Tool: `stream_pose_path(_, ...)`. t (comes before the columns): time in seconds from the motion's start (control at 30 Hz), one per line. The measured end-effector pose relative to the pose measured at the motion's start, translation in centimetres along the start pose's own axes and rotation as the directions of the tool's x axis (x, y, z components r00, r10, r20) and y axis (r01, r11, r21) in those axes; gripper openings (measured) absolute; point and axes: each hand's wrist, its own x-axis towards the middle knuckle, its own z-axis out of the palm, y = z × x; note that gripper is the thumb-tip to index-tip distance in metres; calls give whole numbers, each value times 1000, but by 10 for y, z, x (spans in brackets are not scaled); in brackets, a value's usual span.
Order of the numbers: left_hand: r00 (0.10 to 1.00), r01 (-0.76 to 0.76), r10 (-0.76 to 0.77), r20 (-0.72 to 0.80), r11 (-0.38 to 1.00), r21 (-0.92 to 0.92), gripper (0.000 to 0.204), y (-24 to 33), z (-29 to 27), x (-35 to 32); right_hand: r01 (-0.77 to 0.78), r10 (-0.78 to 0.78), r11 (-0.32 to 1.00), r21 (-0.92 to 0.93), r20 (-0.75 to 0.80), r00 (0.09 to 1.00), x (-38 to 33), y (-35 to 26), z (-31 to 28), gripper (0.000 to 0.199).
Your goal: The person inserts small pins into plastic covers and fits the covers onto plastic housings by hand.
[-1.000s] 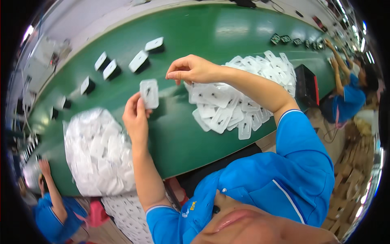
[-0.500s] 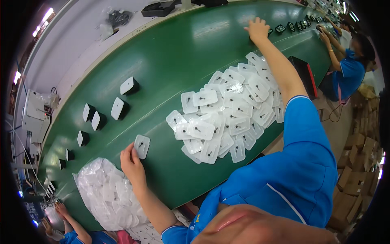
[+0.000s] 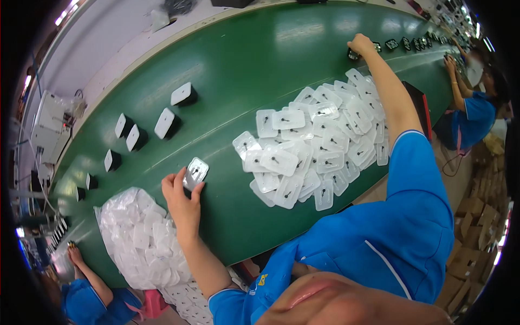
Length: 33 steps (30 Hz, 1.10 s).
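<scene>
Head camera: the left hand grips a translucent white rounded-rectangular plastic cover between thumb and fingers, tilted above the green tabletop. The right hand reaches far out along the table, its fingers curled around a small dark rectangular block that they partly hide. Just beyond that hand, a row of similar dark blocks runs rightward. Between the two arms spreads a loose heap of white covers, each with a small black mark — many overlapping at odd angles. Left of the left forearm sits a clear plastic bag full of white pieces. Farther out stand several black boxes with white tops. Past the right arm lies a black bin with a red edge — and beyond it a co-worker in blue.
</scene>
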Motion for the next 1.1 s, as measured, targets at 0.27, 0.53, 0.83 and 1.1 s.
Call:
stream_pose_path(0.27,999,-31,31,-26,1000,4,44,-2,0,-5,688,-694,711,141,-12,720,-89,-127,-3,49)
stream_pose_path(0.53,989,-91,85,-119,995,-39,58,-12,7,-3,403,-981,90,911,13,192,-266,-239,1,50)
stream_pose_path(0.83,985,-146,134,-108,983,-110,62,-17,4,-6,568,-987,150,809,85,140,-303,-259,15,46)
stream_pose_path(1.1,986,-148,140,-94,986,-77,59,-15,6,-8,794,-968,252,553,148,204,-299,-244,14,43)
